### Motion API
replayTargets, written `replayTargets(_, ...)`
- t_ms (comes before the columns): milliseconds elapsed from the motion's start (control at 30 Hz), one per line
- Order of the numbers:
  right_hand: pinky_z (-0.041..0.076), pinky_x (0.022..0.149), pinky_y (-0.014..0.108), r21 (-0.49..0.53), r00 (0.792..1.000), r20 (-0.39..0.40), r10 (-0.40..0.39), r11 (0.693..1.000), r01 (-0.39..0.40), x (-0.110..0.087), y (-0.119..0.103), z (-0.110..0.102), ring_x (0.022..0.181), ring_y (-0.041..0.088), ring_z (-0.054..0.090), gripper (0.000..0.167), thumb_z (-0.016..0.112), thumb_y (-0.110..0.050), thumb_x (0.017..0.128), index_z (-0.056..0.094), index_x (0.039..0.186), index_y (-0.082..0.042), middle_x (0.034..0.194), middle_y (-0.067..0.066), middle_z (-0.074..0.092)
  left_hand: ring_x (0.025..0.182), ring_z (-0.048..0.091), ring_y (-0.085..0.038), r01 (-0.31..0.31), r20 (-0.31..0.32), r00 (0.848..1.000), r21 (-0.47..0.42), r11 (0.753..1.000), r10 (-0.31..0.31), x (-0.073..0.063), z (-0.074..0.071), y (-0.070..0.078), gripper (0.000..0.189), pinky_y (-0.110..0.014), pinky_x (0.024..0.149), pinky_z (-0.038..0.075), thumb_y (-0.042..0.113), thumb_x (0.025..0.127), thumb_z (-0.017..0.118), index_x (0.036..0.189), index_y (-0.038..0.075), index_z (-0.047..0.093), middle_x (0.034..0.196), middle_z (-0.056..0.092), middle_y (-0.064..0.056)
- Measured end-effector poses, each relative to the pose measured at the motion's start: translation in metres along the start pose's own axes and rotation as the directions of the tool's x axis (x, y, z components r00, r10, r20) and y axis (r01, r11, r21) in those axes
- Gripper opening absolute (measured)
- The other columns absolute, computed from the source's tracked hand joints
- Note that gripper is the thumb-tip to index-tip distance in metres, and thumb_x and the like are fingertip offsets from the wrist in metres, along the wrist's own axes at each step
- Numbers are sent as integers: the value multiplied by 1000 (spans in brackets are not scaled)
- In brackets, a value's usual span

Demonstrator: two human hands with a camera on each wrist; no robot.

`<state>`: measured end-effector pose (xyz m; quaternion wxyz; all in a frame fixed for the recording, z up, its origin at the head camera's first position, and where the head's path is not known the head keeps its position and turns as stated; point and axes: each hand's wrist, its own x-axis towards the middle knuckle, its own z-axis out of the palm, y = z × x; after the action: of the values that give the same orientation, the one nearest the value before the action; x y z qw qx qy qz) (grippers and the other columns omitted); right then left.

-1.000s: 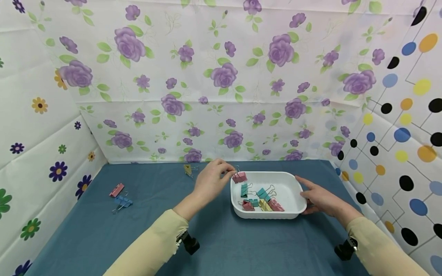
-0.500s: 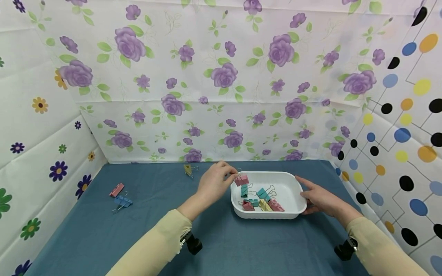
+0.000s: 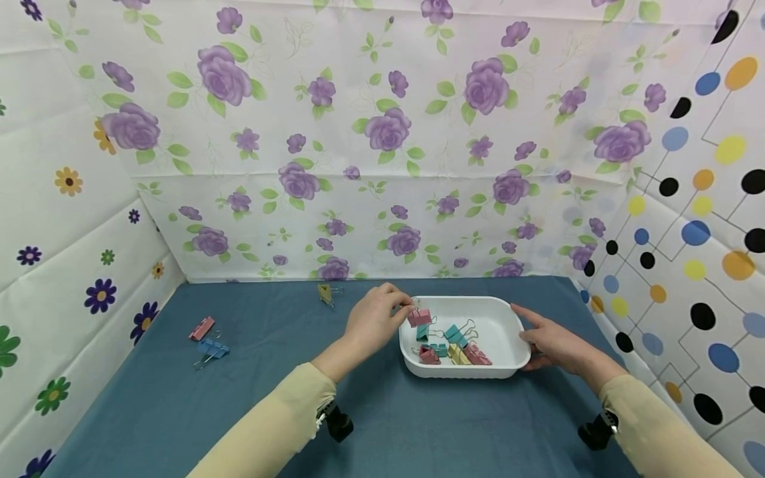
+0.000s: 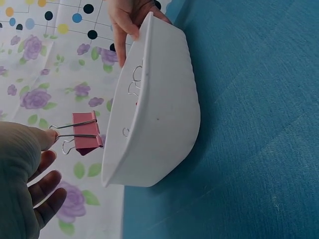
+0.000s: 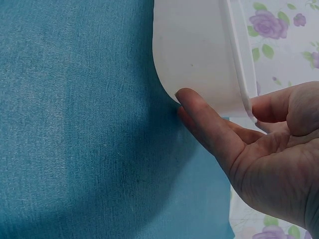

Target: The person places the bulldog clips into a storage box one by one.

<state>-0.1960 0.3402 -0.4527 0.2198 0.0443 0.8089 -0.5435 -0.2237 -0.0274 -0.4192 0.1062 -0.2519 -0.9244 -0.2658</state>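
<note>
- White tray (image 3: 463, 374): oblong, corners rounded, rim pale and continuous; white floor shows along its right half and far side
- Blue cloth (image 3: 269, 405): wide stretch between tray and the far-left clips; narrow strip between the tray's far rim and the floral backdrop (image 3: 382, 219)
- Left hand (image 3: 376, 317): at the tray's left end; thumb and finger pressed together on a wire handle, remaining fingers loosely bent and apart
- Held pink clip (image 4: 85, 132): 1 item, clamped by its handle in the left hand; above the tray's far left corner, higher than the rim, slim gap to it in the left wrist view; body glossy pink, folded, darker at 1 end; wire silvery, 1 loop jutting free
- Right hand (image 3: 556, 346): clamped on the tray's right end, digits at rim and low on the outer wall
- Tray contents: 3 teal clips (image 3: 456, 336), 2 pink clips (image 3: 478, 355), 1 yellow clip (image 3: 459, 356), mostly gathered near the left and front
- Outside the tray: 1 mustard clip (image 3: 325, 294) by the cloth's far edge; 1 coral clip (image 3: 202, 328) just beside 1 blue clip (image 3: 214, 349), far left
</note>
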Motion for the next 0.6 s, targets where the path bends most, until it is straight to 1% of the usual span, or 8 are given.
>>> replayTargets(167,60,74,49,-3,1000,2,-2,1000,2,1,1,-1,92,36,65,72,43,-10,108,3,167,-21,129,32,47,91,57,-14,-8,7,1000,7,1000,7,-1,1,0,15,-30,69,50,32,101,67,107,24,78,107,64,4)
replayTargets(600,60,74,49,-4,1000,4,-4,1000,4,1,1,-1,92,36,65,72,43,-10,108,3,167,-21,130,33,47,90,56,-12,-12,28,1000,-8,1000,12,0,5,0,16,-28,66,48,32,102,66,109,25,79,106,63,5)
